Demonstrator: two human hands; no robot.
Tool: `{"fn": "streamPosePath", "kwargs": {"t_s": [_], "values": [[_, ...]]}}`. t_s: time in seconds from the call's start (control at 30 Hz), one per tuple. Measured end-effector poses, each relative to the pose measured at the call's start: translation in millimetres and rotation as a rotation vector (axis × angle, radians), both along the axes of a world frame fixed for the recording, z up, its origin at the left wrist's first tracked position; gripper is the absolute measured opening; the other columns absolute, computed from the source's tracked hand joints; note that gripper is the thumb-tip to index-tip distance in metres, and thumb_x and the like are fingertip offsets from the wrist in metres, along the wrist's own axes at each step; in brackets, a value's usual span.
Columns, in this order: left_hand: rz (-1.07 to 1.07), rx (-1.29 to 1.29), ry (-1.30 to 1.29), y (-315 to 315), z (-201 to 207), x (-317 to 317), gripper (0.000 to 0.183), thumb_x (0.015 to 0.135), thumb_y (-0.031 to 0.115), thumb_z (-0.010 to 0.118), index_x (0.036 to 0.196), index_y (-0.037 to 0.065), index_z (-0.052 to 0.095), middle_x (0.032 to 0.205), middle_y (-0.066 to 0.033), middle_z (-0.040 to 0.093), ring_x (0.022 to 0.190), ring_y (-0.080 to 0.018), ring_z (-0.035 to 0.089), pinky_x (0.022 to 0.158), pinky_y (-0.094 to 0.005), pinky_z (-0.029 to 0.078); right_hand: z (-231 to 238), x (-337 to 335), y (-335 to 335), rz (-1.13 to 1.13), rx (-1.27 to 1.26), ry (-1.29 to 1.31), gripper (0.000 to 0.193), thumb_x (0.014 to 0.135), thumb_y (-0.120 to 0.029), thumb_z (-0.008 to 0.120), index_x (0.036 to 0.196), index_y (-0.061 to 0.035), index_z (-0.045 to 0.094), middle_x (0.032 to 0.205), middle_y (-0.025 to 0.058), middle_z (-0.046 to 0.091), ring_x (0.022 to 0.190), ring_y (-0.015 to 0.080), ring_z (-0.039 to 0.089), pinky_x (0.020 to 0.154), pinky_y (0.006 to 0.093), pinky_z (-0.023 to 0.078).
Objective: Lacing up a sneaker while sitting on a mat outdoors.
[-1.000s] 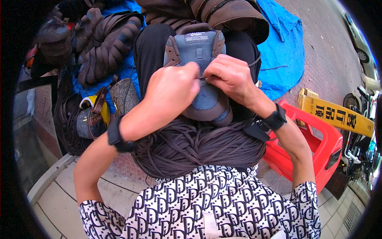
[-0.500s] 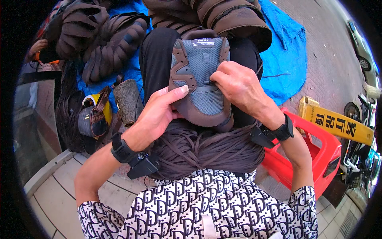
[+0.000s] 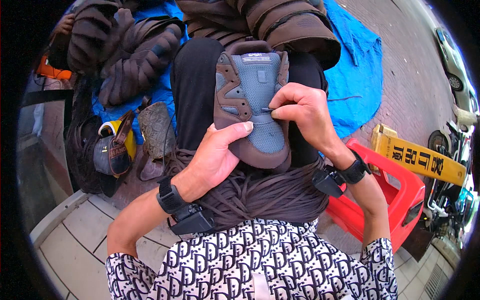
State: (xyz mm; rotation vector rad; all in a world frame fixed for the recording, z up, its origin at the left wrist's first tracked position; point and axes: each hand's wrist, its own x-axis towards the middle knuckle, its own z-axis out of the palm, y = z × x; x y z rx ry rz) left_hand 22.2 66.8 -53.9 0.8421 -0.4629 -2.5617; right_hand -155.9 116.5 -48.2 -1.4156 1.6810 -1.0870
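A brown and blue-grey shoe upper (image 3: pixel 260 137) rests over my lap, its toe toward me and its tongue facing up. My left hand (image 3: pixel 217 155) grips it from the left, thumb pressed on the front near the lowest eyelets, other fingers hidden beneath. At the right side of the tongue's base, my right hand (image 3: pixel 300 110) pinches the short dark end of a shoelace (image 3: pixel 266 109) between thumb and forefinger. Where the rest of that lace runs is hidden. A thick bundle of dark brown laces (image 3: pixel 255 195) lies across my lap, just below the toe.
Stacked brown shoe uppers (image 3: pixel 285 25) lie ahead on a blue tarp (image 3: pixel 355 75), with more uppers (image 3: pixel 142 60) at the far left. Bags (image 3: pixel 114 155) sit left of my knee. To my right are a red plastic stool (image 3: pixel 400 200) and a yellow sign box (image 3: pixel 420 155).
The shoe upper has come slightly toward me. My left thumb has shifted right, onto the front below the eyelets. My right hand has dropped a little, and the lace end shows more clearly.
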Motion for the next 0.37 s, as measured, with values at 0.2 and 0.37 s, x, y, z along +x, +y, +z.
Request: {"fn": "streamPosePath", "kwargs": {"t_s": [0.2,0.37], "values": [[-0.032,0.015,0.028,-2.5,-1.1,2.2,0.036,0.081,-0.002,0.050,0.116,-0.002,0.045,0.113,-0.0108,0.053,0.103,-0.0202,0.053,0.095,-0.0371,0.040,5.4,0.1,-1.3,0.132,-0.310,0.606,0.009,0.062,0.000,0.061,0.071,0.0001,0.062,0.070,0.0050,0.060,0.061,0.0133,0.056,0.052,0.0245,0.043],[-0.077,-0.027,0.054,-3.5,-5.5,1.1,0.042,0.080,0.001,0.052,0.120,-0.002,0.042,0.118,-0.0120,0.051,0.108,-0.0220,0.050,0.098,-0.0385,0.037,7.6,-6.3,0.2,0.012,0.298,-0.080,0.015,0.069,-0.007,0.062,0.084,-0.0063,0.065,0.084,0.0050,0.065,0.064,0.0190,0.061,0.058,0.0292,0.049]]}}
